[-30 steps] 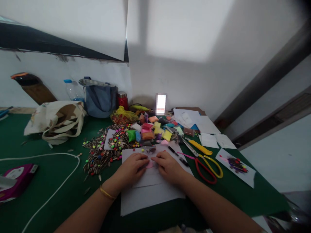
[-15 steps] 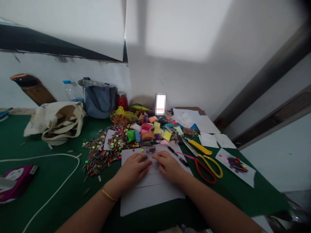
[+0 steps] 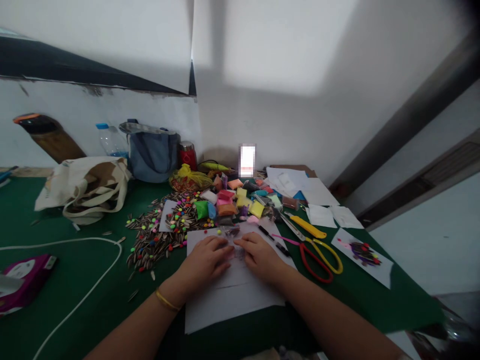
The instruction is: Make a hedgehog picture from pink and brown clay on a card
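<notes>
In the head view, the left hand (image 3: 208, 259) and right hand (image 3: 261, 255) lie, fingers bent, over flat white paper sheets (image 3: 240, 302) on the green counter (image 3: 375, 305); whether they grip anything cannot be told; a crinkled clear-plastic packet (image 3: 231, 230) lies just beyond.

The white paper (image 3: 243, 297) looks smooth and matt, the scissor blades (image 3: 295, 230) metal, the blue bag (image 3: 155, 157) cloth, the bottle (image 3: 111, 142) clear plastic
</notes>
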{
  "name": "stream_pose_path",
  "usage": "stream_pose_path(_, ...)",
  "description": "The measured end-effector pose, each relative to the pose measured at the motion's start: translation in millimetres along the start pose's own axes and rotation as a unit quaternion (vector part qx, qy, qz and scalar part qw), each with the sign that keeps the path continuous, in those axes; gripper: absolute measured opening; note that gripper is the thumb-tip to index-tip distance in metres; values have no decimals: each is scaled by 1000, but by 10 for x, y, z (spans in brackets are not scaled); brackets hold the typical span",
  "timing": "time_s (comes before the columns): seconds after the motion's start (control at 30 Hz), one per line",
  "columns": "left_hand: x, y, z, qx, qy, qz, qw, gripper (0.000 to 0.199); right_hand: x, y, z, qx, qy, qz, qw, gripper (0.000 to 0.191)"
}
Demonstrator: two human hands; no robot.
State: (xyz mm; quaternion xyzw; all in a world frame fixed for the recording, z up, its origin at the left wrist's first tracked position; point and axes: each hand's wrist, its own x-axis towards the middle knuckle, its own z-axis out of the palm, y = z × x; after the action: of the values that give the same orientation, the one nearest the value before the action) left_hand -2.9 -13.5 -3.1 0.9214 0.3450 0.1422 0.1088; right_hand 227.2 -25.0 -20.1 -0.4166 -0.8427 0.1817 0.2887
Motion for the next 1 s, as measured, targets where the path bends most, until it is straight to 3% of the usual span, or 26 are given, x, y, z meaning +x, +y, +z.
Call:
stream_pose_path(0.57,-14,77,41,26,-2,-30,999,38,6,-7,-5,2,-4,0,1000,53)
stream_pose_path(0.8,-22,-26,59,-37,30,-39,998,48,17,-27,-48,10,-5,-8,1000,50)
stream_pose_path(1.0,-22,-69,69,-76,45,-51,995,48,8,-52,-41,-26,-62,-63,996,44)
